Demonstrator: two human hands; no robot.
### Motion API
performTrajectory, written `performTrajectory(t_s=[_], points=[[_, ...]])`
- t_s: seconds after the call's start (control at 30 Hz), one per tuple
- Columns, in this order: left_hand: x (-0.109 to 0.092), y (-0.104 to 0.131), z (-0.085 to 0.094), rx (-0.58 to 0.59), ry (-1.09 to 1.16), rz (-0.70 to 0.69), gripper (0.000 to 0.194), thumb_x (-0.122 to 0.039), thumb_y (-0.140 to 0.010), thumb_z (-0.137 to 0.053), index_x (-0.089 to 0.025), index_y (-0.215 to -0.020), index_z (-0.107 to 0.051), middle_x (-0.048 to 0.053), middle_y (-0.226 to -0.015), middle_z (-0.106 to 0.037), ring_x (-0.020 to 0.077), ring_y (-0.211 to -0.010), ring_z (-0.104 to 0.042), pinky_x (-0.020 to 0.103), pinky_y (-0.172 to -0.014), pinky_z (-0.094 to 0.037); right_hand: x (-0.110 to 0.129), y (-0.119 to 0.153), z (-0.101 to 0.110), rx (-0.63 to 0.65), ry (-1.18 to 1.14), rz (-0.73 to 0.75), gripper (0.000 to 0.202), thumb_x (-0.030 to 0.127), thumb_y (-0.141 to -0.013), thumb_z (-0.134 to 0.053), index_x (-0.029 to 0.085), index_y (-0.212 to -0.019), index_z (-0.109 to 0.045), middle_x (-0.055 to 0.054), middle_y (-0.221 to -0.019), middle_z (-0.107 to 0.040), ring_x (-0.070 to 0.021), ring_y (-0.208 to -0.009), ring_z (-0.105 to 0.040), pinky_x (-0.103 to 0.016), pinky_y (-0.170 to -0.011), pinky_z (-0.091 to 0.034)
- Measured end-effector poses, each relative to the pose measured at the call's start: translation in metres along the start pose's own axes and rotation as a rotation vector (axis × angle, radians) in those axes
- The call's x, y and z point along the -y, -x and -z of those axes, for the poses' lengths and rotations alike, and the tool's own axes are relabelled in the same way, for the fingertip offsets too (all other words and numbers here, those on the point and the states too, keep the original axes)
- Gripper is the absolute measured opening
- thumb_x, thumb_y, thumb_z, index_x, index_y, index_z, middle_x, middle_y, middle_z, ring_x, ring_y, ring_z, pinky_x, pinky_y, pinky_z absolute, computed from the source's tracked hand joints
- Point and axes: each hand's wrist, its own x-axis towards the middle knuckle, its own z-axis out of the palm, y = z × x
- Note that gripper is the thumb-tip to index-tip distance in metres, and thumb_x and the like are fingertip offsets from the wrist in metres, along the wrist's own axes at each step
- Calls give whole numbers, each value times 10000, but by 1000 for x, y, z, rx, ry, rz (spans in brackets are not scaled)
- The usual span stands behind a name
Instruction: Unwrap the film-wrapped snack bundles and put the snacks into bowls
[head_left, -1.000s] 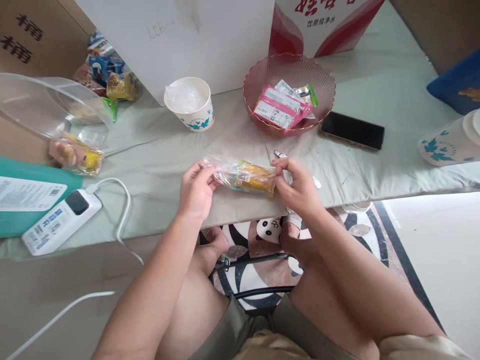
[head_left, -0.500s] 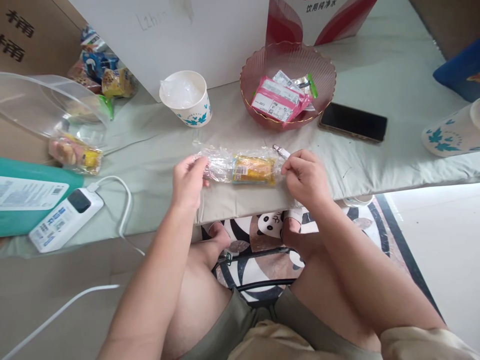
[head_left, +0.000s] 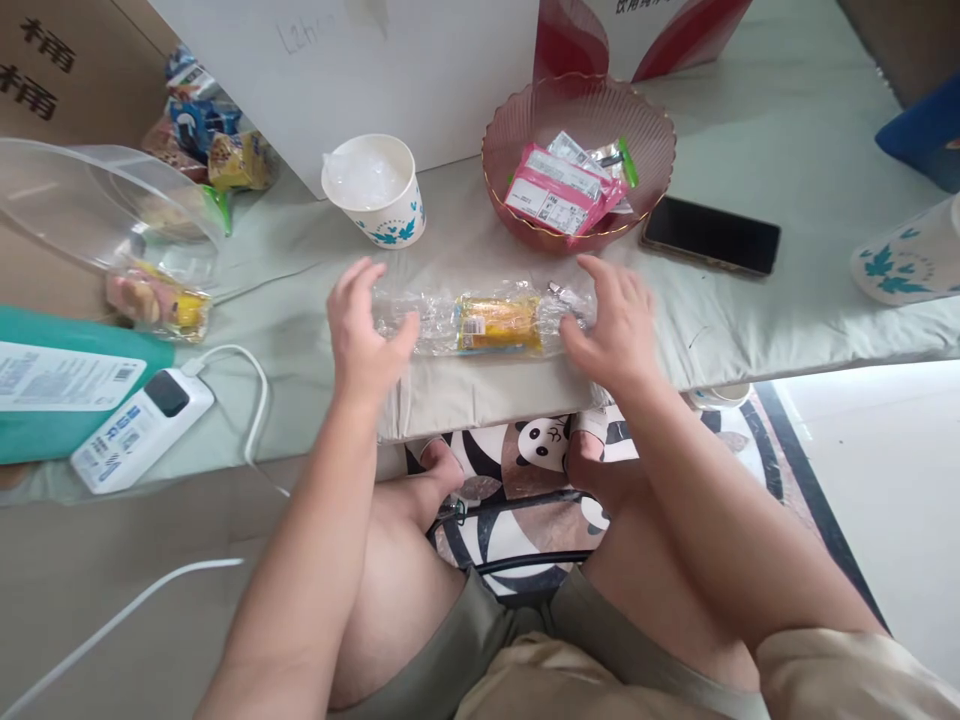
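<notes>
A yellow snack packet (head_left: 498, 324) lies wrapped in clear plastic film (head_left: 427, 322) on the cloth-covered table, near its front edge. At the film's left end is my left hand (head_left: 367, 325), thumb and fingers spread apart with nothing gripped. My right hand (head_left: 613, 320) is likewise open at the right end, its thumb close to the film. A small object with a metal tip (head_left: 556, 289) shows beside the right end, partly covered by the film; its kind is unclear.
Behind stand a paper cup (head_left: 375, 200) with clear plastic in it and a pink ribbed bowl (head_left: 502, 200) of snack packets. A phone (head_left: 712, 236) lies right of the bowl. At left, a white power bank (head_left: 142, 430) with a cable leans by a green container (head_left: 67, 385).
Both hands have let go of the film's ends and opened their fingers. The wrapped packet now lies flat on the table, slightly further left in view.
</notes>
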Motion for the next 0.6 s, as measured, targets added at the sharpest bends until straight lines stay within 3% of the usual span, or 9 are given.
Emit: performTrajectory(t_s=[0.07,0.13,0.23,0.37,0.43,0.5,0.53,0.6], points=[[-3,0,-4,116,-35,-62,586,-197,-724,-743,-231,-1299,-635,91,-1310,-707,285,-1327,-592,454,-1187,-397,1,-2,-7,64,15,4,540,191,-774,-590,216,-1313,-606,-117,-1146,-727,-349,-1212,-579,-563,-1087,-392],[-7,0,-6,154,-68,-73,437,-192,-771,-708,-225,-1206,-685,61,-1056,-772,272,-1160,-682,484,-1169,-405,2,-3,-9,72,9,25,331,182,-813,-565,239,-1120,-675,-90,-976,-722,-324,-1108,-618,-543,-1047,-418],[-12,1,-2,53,-60,-159,105,-195,-816,-649,-222,-880,-728,37,-850,-751,248,-982,-719,471,-1078,-475,6,-3,-3,-32,-40,80,112,180,-834,-555,238,-826,-651,-84,-919,-700,-293,-996,-653,-502,-952,-478],[-21,9,12,-166,113,-351,80,-167,-772,-659,-226,-733,-697,44,-903,-752,231,-956,-725,417,-951,-563,14,3,16,-85,-182,201,119,138,-772,-566,249,-731,-570,-67,-969,-733,-278,-1002,-696,-465,-895,-535],[-25,15,23,-150,246,-394,103,-137,-750,-654,-229,-715,-686,30,-846,-751,216,-883,-734,395,-884,-585,16,10,26,-45,-258,241,142,114,-743,-547,251,-704,-543,-49,-941,-748,-253,-938,-716,-421,-829,-556],[-30,21,35,17,369,-322,108,-141,-746,-639,-224,-681,-665,15,-739,-738,185,-719,-717,337,-717,-582,16,18,34,60,-343,269,156,97,-724,-514,244,-704,-562,-30,-827,-744,-208,-777,-710,-357,-717,-549],[-33,23,41,162,411,-238,103,-160,-749,-636,-219,-667,-657,12,-694,-730,168,-636,-694,305,-629,-557,15,21,36,141,-384,288,163,102,-728,-496,236,-710,-586,-21,-760,-731,-185,-692,-687,-330,-665,-533],[-37,23,51,564,456,-13,77,-230,-760,-640,-209,-693,-673,17,-643,-730,155,-549,-674,261,-521,-509,11,26,40,336,-454,322,206,149,-789,-462,214,-745,-653,-12,-655,-698,-153,-575,-630,-296,-593,-494]])
